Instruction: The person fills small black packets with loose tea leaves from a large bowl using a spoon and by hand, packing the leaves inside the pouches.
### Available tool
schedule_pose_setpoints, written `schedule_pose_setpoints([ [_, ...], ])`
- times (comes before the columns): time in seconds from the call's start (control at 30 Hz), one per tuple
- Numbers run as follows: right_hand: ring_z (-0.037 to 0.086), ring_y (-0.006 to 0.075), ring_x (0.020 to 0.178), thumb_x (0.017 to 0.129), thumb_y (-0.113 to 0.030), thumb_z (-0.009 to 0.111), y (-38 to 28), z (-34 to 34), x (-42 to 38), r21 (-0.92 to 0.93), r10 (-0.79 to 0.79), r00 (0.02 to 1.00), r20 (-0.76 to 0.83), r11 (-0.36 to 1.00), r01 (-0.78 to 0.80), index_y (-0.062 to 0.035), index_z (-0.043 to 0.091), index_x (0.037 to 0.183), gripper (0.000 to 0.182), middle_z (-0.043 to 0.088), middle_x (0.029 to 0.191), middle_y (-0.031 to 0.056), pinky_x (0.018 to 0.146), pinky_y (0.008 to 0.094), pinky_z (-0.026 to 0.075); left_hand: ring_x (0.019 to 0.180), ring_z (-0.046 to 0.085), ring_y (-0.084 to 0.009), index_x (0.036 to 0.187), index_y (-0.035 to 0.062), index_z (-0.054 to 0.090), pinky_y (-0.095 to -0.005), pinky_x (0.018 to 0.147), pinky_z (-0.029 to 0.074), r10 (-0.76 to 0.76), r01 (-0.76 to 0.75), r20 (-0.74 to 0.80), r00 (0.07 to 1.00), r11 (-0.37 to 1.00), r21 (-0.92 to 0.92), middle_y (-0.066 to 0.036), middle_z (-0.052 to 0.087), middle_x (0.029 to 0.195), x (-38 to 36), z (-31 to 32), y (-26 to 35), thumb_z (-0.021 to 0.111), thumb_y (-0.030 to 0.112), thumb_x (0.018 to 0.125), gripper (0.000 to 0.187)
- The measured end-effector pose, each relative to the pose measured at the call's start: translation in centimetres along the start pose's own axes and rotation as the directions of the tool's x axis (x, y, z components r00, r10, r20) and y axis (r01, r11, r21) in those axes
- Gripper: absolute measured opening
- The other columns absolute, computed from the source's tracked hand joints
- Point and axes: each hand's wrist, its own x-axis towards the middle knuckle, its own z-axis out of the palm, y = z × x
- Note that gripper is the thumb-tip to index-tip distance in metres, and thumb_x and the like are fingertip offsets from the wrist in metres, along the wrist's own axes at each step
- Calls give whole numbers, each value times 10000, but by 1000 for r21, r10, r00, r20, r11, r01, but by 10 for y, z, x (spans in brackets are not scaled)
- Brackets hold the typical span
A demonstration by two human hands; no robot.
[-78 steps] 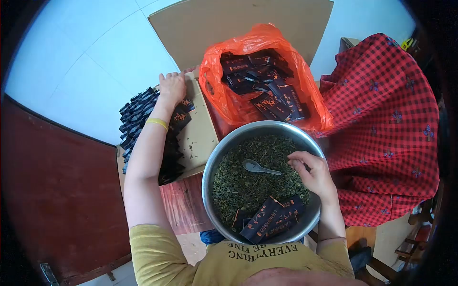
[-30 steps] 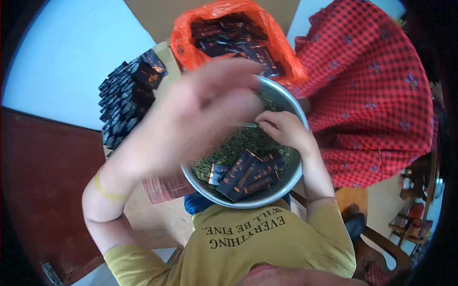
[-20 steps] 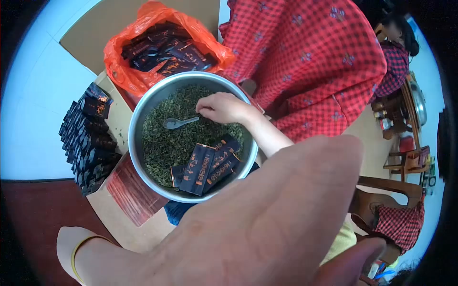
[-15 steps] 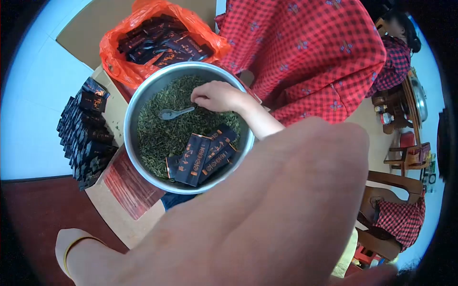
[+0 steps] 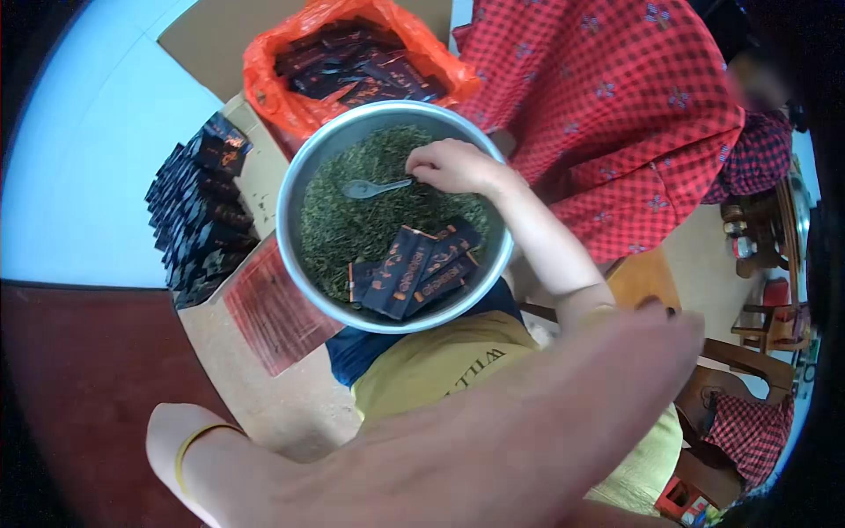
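Observation:
A wide metal basin holds dried green leaves. My right hand is over the leaves, fingers curled closed at the handle end of a small translucent spoon. The spoon's bowl lies on the leaves. Several dark packets with orange print lie inside the basin at its near side. My left arm crosses close in front of the camera, large and blurred. My left hand appears at its right end, its fingers not distinguishable. No held thing shows there.
Beyond the basin, an orange plastic bag contains many dark packets. More packets are stacked to the left beside a red wood-patterned panel. Red checked cloth hangs at the right. Another person and wooden chairs are farther right.
The view has shifted, moving the basin right and slightly up in the picture. My left arm now covers less, showing more yellow shirt. My right hand stays beside the spoon handle.

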Motion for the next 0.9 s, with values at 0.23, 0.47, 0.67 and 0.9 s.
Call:
schedule_pose_setpoints([
  [0.23, 660, 327, 980, 885, -225, 517, -3, 0, 2, -8, 40, 999, 1, 999, -40, -114, 699, 1018, 252, 708, 997, 122, 857, 448, 506, 1107, 514, -299, 1211, 58, 421, -491, 1039, 380, -79, 61, -300, 951, 996, -70, -117, 552, 1151, 12, 3, 29, 537, 344, 980, 386],
  [0.47, 672, 314, 916, 898, -204, 539, 1, 7, 5, 6, 12, 1000, -20, 1000, -12, -89, 685, 1026, 225, 709, 945, 122, 826, 422, 504, 990, 544, -268, 1111, 103, 426, -494, 994, 405, -169, 96, -555, 815, 983, -159, -84, 555, 1050, 2, 13, 54, 551, 329, 979, 290],
  [0.67, 674, 311, 912, 901, -208, 535, -1, 5, 5, 12, 31, 999, -18, 999, -31, -97, 687, 1030, 228, 709, 940, 120, 826, 432, 505, 922, 554, -247, 1062, 118, 426, -475, 959, 421, -149, 127, -669, 728, 989, -81, -64, 544, 992, -75, 68, 60, 558, 300, 978, 240],
  [0.9, 673, 316, 916, 908, -220, 529, -3, 2, -2, -4, 48, 999, -18, 999, -48, -104, 683, 1049, 239, 709, 931, 124, 828, 430, 504, 860, 544, -221, 1043, 106, 422, -403, 899, 441, 7, 189, -695, 719, 961, 204, -41, 504, 941, -83, 68, 47, 560, 223, 976, 193],
])
